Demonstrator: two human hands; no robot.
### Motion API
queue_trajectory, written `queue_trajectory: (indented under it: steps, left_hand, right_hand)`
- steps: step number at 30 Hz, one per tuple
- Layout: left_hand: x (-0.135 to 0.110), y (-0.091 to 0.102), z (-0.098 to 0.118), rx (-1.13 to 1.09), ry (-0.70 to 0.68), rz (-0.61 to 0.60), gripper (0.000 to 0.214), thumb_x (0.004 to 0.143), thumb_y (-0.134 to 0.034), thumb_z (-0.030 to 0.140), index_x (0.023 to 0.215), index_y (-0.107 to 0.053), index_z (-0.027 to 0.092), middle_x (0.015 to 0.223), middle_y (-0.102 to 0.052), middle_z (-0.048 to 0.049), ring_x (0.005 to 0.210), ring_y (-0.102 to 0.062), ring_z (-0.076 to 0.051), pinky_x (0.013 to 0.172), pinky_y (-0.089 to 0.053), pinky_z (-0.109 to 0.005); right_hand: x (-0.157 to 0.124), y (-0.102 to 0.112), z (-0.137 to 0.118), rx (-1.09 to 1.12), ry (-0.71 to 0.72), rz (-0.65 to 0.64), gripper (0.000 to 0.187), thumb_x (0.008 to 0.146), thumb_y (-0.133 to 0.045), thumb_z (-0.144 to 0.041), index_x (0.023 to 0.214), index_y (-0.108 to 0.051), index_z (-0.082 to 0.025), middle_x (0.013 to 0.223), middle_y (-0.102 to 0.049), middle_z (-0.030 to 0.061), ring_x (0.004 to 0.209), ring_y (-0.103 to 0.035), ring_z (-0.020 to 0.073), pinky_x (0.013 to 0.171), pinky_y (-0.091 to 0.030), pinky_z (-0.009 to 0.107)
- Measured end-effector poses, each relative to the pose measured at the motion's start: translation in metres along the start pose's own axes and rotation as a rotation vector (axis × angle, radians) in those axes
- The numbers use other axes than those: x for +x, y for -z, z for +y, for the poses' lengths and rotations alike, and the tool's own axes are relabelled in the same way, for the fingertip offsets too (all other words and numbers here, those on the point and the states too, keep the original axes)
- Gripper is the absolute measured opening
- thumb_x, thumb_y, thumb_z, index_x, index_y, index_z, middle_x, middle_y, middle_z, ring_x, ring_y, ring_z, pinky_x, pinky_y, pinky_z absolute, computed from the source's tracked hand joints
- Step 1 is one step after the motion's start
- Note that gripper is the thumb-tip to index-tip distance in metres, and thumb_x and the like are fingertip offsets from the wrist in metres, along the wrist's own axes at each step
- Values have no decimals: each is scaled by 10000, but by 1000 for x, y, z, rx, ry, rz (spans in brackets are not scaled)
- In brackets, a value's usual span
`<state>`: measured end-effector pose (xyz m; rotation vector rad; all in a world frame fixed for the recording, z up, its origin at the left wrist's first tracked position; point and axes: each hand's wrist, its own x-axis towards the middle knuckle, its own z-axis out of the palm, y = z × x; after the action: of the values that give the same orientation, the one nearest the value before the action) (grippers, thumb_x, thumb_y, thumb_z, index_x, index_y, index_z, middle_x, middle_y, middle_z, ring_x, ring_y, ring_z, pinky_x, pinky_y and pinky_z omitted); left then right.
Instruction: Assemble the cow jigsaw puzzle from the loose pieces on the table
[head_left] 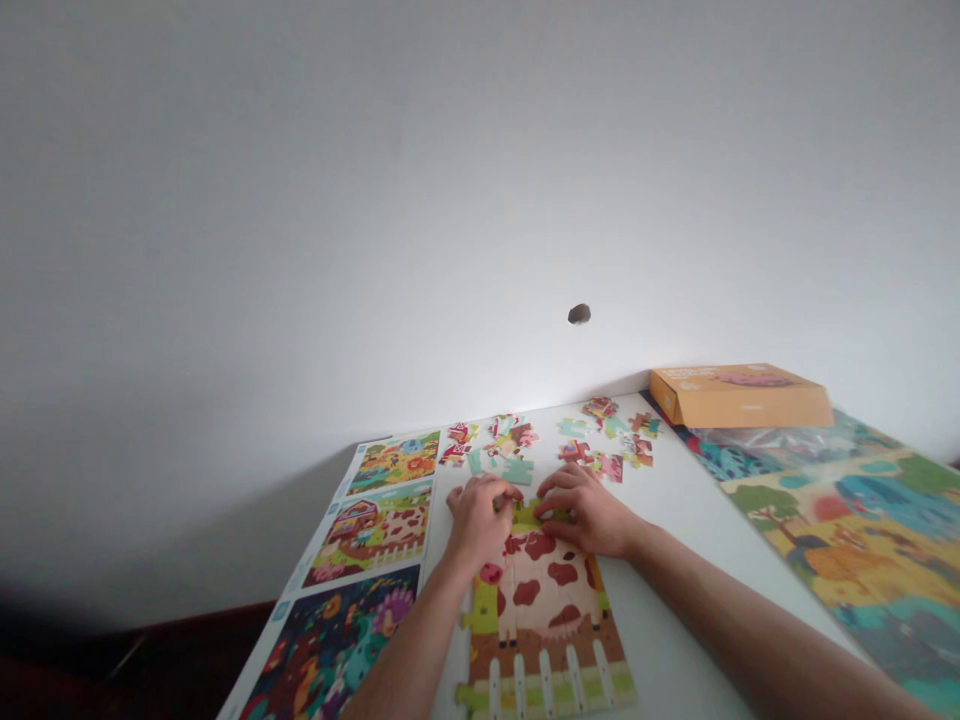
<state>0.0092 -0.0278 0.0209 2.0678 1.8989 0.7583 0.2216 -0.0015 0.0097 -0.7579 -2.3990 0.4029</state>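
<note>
sheet of 3 puzzle pics [367, 560] lies flat on left part of white table [679, 520], w/ farm pics on it. next to it is left hand [480, 520], its fingers [496, 491] curled down on top edge of cow jigsaw puzzle [540, 610]. puzzle lies flat on table under both hands, w/ brown spots + white fence, top part not done. right hand [589, 510] is on same edge, fingers bent in. hands nearly touch over green piece [527, 515], cant tell if they pinch it or just press it. loose pieces [592, 440] lie in small piles past hands. orange box [739, 396] sits at far right, by big puzzle pic sheet [855, 540].
</note>
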Motion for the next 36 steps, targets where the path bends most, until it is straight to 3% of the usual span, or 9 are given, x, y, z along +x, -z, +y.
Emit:
queue_trajectory:
  steps: [36]
  left_hand:
    - [-1,1,3,-16,-1,3,243,793,-609,105,800,-765,291,957,-757,6,1034,-619,-251,1004,-298,-489]
  right_hand:
    - [1,6,-9,-21,-34,-19,120,845,-674,-237,941,-741,-266,1047,-696,27,999,-537,227,933,-378,400]
